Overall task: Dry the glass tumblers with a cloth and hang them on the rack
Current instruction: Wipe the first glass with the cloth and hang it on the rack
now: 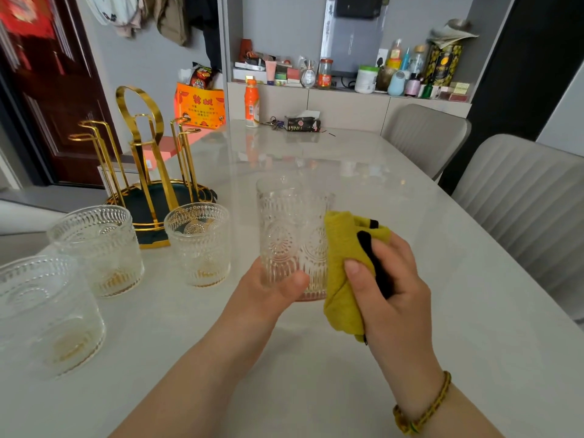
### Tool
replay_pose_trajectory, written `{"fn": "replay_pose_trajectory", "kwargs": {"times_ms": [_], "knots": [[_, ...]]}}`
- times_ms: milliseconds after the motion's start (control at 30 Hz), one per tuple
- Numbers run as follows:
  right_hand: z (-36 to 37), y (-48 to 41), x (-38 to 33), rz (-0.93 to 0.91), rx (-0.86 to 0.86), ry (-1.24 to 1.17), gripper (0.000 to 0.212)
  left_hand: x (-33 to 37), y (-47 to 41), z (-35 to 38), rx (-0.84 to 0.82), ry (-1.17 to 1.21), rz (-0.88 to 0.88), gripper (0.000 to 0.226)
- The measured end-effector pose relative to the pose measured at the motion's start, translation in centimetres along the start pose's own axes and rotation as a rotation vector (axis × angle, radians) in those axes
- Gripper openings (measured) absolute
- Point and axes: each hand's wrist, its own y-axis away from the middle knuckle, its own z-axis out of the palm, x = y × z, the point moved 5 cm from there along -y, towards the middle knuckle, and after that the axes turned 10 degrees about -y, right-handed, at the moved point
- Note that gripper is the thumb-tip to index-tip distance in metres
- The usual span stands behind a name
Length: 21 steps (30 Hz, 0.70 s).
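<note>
A glass tumbler point(292, 238) is held in the left hand point(271, 290); a yellow cloth point(343, 267) is squeezed against it by the right hand point(388, 286).

A pale, glossy table point(363, 191) carries three embossed glass tumblers, all upright on its left side. The nearest tumbler point(44, 314) stands at the left edge, a second tumbler point(98, 251) behind it, and a third tumbler point(199, 245) to the right of the second. Just behind those two stands a gold wire rack point(148, 184) on a dark green base. At the far end are an orange drink bottle point(252, 104), a bunch of keys point(274, 123) and a black tissue pack point(302, 123).
</note>
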Motion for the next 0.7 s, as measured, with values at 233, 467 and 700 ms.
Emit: {"fn": "replay_pose_trajectory", "kwargs": {"times_ms": [233,467,700], "knots": [[-1.4,-1.2,0.3,0.105,0.026,-0.158,0.027,0.1,0.1,0.8,-0.063,0.235,-0.047,0.112],[0.2,-0.3,-0.4,0.02,-0.085,-0.077,0.017,0.0,-0.5,-0.7,0.025,0.377,-0.064,0.078],[-1.9,-1.0,-0.7,-0.008,0.115,-0.136,0.03,-0.1,0.0,1.2,-0.081,0.363,-0.111,0.101]]}}
